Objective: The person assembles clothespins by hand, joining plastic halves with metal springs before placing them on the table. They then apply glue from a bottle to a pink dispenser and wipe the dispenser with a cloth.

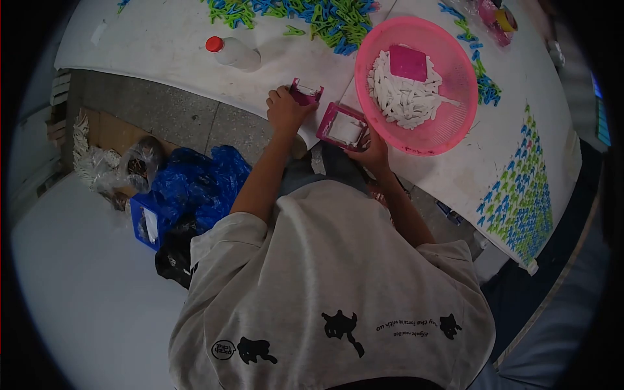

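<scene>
Resting at the near edge of the white surface (pixel 162 45), the left hand (pixel 286 110) is seen with its fingers closed around a small magenta frame (pixel 305 91), which is held tilted on that edge. Just beside it, the right hand (pixel 376 151) is curled around a second magenta frame (pixel 344 127) with a white inset, gripped at its lower right corner. This frame is held close to the rim of a pink basket (pixel 448 130), in which a heap of white plastic pieces (pixel 406 97) is piled with a magenta block (pixel 408 63) lying on top. A white bottle with a red cap (pixel 234 53) is laid on its side further left on the surface. Green and blue clips (pixel 312 16) are heaped along the far edge, and more are set out in rows (pixel 520 195) at the right. Blue bags (pixel 195 185) are seen on the floor below.
</scene>
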